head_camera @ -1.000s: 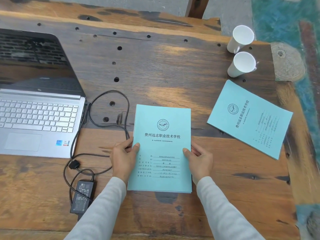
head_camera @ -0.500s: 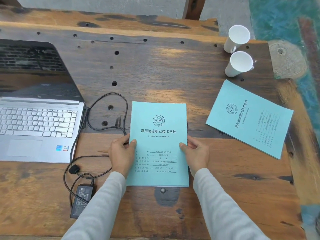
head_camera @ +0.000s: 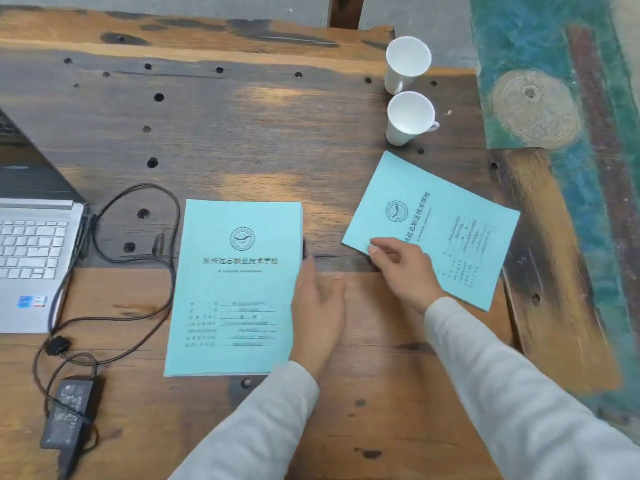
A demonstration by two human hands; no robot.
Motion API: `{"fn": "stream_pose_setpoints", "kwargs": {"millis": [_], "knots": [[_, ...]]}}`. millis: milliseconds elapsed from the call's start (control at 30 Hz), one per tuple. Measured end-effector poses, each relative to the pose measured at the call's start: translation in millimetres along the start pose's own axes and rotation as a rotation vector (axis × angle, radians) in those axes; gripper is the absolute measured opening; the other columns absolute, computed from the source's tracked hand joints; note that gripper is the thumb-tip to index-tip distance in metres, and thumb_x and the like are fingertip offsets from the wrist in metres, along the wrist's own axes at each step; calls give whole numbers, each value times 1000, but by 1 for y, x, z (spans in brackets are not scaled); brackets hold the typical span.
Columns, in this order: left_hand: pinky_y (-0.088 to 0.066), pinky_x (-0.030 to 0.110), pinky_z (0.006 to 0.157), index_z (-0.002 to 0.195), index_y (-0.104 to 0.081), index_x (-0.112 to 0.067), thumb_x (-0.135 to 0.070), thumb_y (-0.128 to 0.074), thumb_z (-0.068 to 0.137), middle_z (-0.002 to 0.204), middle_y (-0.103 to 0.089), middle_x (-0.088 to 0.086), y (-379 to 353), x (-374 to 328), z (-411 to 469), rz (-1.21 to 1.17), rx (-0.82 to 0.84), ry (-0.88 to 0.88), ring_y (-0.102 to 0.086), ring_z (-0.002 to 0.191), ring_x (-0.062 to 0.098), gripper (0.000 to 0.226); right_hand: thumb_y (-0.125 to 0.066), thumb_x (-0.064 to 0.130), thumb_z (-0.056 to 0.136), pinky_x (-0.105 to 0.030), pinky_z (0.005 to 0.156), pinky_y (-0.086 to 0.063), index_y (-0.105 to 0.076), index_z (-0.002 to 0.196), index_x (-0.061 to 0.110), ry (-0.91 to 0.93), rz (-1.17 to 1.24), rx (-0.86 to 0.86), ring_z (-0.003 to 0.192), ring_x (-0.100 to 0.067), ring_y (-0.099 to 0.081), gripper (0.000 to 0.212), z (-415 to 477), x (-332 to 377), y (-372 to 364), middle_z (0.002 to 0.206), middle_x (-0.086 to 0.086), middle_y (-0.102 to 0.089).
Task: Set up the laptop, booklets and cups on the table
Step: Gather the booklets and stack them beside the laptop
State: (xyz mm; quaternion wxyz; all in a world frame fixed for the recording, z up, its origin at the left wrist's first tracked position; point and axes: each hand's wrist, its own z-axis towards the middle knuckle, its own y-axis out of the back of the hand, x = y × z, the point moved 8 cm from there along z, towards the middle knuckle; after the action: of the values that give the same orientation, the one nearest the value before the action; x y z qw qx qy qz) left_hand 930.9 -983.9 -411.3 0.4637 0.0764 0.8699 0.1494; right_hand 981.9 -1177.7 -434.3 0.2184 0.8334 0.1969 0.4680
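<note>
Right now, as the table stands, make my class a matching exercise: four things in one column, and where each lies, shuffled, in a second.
Things:
1 laptop
2 straight booklet
3 tilted booklet
4 cups

Places:
A under the right hand's fingertips
B far right corner
C left edge
D beside the left hand

Pairs: 1-C, 2-D, 3-A, 4-B

Soft, even daylight; pale sheen patches on the wooden table (head_camera: 263,109). Shadows are faint. Slight motion blur throughout; wide-angle bending at the edges.
</note>
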Motion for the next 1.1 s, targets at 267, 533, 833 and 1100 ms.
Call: {"fn": "stream_pose_setpoints", "kwargs": {"millis": [267, 533, 833, 1100], "knots": [[-55, 27, 58, 82, -57, -21, -32, -50, 103, 87, -60, 2, -170, -40, -41, -964, 158, 778, -60, 78, 15, 24, -58, 31, 97, -25, 99, -43, -74, 111, 20, 66, -309, 46, 113, -21, -64, 24, 91, -24, 125, 118, 1, -73], [-43, 41, 97, 87, -56, -15, -33, -49, 103, 98, -58, 5, -209, -47, -43, -1088, -69, 884, -53, 103, 24, 25, -56, 38, 96, -29, 88, -40, -67, 113, 10, 133, -443, 119, 117, -33, -57, 35, 153, -11, 150, 117, -13, -68], [-45, 40, 105, 127, -59, -12, -20, -51, 103, 123, -65, 8, -211, -35, -38, -942, -250, 872, -61, 118, 27, 27, -62, 44, 89, -34, 94, -49, -76, 106, 26, 162, -423, 133, 108, -23, -62, 27, 164, -18, 142, 107, 3, -71], [-53, 27, 85, 114, -52, -13, -7, -61, 98, 97, -72, -3, -193, -36, -39, -796, -321, 410, -69, 87, 10, 19, -69, 47, 87, -30, 97, -46, -78, 99, 27, 21, -133, 228, 109, -14, -63, 26, 158, -33, 130, 108, 10, -73]]}}
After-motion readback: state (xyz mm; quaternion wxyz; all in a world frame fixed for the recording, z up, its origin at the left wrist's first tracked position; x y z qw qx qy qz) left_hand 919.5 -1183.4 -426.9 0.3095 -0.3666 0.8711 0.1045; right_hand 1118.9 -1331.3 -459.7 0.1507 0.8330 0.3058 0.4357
